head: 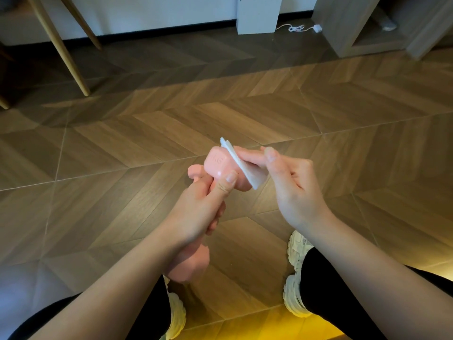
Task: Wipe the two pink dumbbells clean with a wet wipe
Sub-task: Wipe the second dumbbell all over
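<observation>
L hand grips dumbbell, R hand pinches wipe against it; shoes below.

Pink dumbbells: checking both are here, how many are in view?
1 pink dumbbell, gripped by the left hand, wet wipe at its top end. The second isn't visible.

1 pink dumbbell, centre, 2 heads showing.
1 wet wipe, 1 o'clock of upper head.
2 hands: left hand, right hand.
2 pale shoes: left shoe at 7 o'clock, right shoe at 5 o'clock.
2 slanted wooden legs, 10 to 11 o'clock: longer leg, shorter leg.
1 white box at 12 o'clock.
1 white cable just beside box.
1 wooden cabinet at 1 o'clock.
</observation>
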A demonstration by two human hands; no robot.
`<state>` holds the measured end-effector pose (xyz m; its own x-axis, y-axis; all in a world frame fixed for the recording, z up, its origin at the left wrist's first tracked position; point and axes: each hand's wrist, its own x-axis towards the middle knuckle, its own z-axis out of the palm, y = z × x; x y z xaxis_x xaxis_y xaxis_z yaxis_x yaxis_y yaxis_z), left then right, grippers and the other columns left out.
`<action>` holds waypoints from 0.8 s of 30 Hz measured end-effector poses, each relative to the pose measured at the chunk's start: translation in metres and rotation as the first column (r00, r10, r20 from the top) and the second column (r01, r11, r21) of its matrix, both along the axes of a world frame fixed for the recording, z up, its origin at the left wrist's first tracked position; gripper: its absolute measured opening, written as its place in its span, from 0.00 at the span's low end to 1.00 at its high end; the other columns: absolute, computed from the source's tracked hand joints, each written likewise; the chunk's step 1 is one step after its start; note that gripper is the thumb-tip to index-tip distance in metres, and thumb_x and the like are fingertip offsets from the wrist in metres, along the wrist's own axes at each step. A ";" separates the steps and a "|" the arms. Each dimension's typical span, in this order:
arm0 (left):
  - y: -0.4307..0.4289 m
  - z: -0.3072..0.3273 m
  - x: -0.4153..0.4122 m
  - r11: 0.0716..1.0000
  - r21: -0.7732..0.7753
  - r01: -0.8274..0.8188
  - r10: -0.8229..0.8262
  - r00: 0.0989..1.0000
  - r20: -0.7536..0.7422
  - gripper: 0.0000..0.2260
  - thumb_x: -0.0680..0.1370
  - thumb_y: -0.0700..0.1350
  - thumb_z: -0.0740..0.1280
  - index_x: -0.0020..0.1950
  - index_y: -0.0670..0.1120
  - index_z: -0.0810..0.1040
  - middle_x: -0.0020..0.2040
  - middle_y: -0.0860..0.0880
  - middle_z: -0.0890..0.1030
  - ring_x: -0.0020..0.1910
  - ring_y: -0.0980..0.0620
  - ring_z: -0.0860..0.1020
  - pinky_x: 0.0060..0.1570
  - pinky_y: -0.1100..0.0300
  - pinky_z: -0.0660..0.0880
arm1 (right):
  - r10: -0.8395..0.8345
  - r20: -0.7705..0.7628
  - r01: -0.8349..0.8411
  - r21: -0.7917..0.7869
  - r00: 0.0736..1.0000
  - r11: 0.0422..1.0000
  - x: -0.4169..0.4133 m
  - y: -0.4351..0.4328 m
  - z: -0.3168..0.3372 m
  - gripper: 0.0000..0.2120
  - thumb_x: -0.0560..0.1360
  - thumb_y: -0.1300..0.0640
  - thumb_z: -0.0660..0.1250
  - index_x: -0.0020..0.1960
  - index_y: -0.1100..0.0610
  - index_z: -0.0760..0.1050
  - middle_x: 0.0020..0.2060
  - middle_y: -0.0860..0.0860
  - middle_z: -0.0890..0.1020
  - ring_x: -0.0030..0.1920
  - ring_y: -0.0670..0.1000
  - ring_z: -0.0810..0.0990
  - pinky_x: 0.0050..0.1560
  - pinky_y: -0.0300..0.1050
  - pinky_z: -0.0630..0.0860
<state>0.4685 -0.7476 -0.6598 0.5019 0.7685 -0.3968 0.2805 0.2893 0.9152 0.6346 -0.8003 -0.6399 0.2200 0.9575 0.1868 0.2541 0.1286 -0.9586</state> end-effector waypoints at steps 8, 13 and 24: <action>-0.003 0.001 0.001 0.999 -0.005 0.034 -0.034 0.999 -0.001 0.26 0.61 0.81 0.63 0.37 0.60 0.78 0.30 0.51 0.72 0.25 0.53 0.66 0.25 0.61 0.64 | -0.020 0.023 0.020 -0.013 1.000 1.000 -0.001 0.003 -0.003 0.20 0.84 0.53 0.53 0.61 0.58 0.81 0.54 0.54 0.86 0.56 0.49 0.83 0.61 0.48 0.76; 0.001 0.002 -0.001 1.000 -0.001 -0.003 0.003 1.000 0.010 0.33 0.61 0.81 0.63 0.45 0.53 0.77 0.30 0.52 0.72 0.28 0.52 0.67 0.25 0.61 0.64 | 0.049 0.044 -0.048 -0.020 0.998 0.999 -0.004 0.002 -0.005 0.19 0.84 0.56 0.53 0.65 0.59 0.78 0.61 0.49 0.82 0.65 0.44 0.78 0.64 0.41 0.72; 0.000 0.006 -0.002 0.995 0.046 0.088 -0.089 0.996 0.023 0.23 0.63 0.80 0.62 0.35 0.61 0.76 0.31 0.51 0.72 0.27 0.53 0.67 0.27 0.59 0.65 | -0.003 0.061 0.005 -0.035 0.998 0.999 -0.005 0.003 -0.003 0.20 0.84 0.56 0.51 0.62 0.57 0.81 0.53 0.42 0.84 0.55 0.41 0.81 0.55 0.42 0.75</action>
